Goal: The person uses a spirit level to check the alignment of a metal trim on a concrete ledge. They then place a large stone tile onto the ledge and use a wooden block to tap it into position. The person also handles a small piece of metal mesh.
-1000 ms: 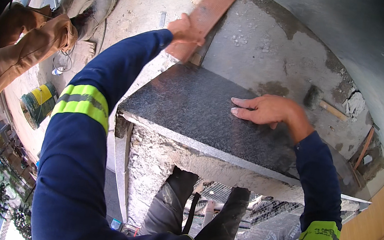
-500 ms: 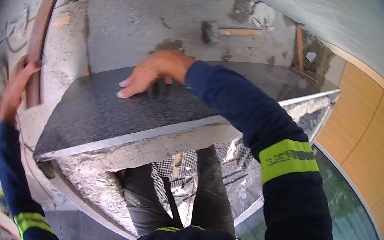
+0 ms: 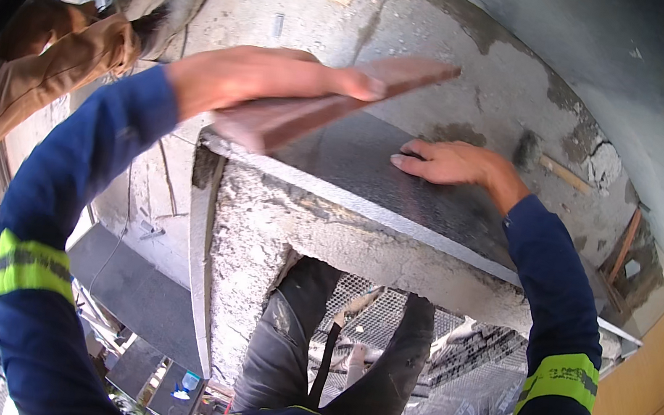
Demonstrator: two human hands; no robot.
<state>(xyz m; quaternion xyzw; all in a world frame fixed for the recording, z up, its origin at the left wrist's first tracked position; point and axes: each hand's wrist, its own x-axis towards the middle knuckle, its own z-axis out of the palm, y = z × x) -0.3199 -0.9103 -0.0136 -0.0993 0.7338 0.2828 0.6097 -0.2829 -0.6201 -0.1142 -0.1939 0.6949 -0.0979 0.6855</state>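
Observation:
My left hand (image 3: 274,76) grips a long reddish-brown wooden board (image 3: 414,75), blurred by motion, its thumb along the upper side. The board slants over the left end of a dark polished stone slab (image 3: 451,207) with a pale front edge. My right hand (image 3: 457,164) rests on the slab near its back edge, fingers stretched to the left, holding nothing that I can see. Beneath the slab is a rough, mortar-covered ledge (image 3: 378,244). Whether the board touches the slab cannot be told.
A mallet (image 3: 528,152) lies on the concrete beyond the slab. Wood strips (image 3: 625,245) stand at the far right corner. Another person's brown-trousered leg (image 3: 67,102) is at the left. Between my legs is a mesh panel (image 3: 375,324). Wood panelling (image 3: 651,380) borders the right.
My left hand has swung the board from upright at the far left to slanting over the slab's left end. My view has turned left. My right hand is still on the slab.

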